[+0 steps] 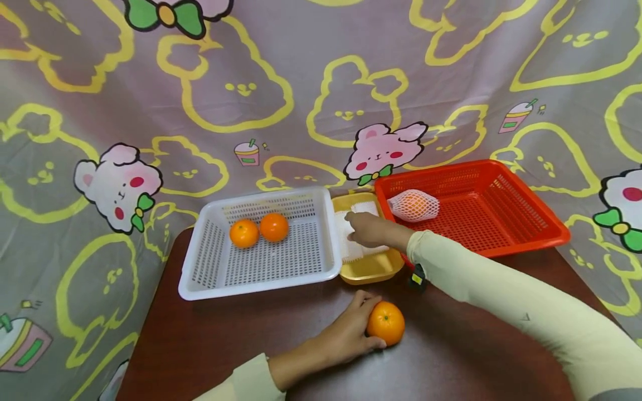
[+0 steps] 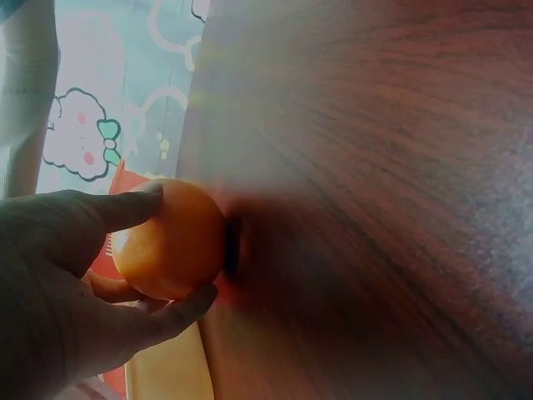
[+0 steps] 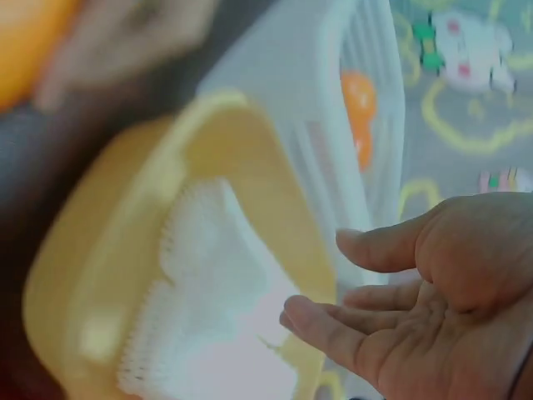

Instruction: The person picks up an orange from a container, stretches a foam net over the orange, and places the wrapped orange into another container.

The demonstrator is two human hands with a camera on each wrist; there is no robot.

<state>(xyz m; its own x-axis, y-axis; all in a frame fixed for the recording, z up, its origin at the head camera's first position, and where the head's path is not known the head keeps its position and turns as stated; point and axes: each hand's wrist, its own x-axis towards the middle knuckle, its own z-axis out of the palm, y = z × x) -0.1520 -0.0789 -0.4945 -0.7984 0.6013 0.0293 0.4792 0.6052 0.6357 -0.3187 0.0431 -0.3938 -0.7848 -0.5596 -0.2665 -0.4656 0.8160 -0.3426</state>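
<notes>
An orange (image 1: 386,323) rests on the dark table, with my left hand (image 1: 351,328) curled round its left side. In the left wrist view the thumb and fingers of that hand grip the orange (image 2: 173,240) from both sides. My right hand (image 1: 370,229) hovers over a yellow tray (image 1: 372,272) holding white foam net sleeves (image 1: 355,253). In the right wrist view the fingers of this hand (image 3: 454,300) are extended, apart from the sleeves (image 3: 225,292), and nothing is between them.
A white basket (image 1: 261,288) on the left holds two oranges (image 1: 259,229). The red basket (image 1: 481,223) on the right contains an orange in a white foam net (image 1: 414,205). A patterned cloth (image 1: 301,83) hangs behind the table (image 1: 481,345).
</notes>
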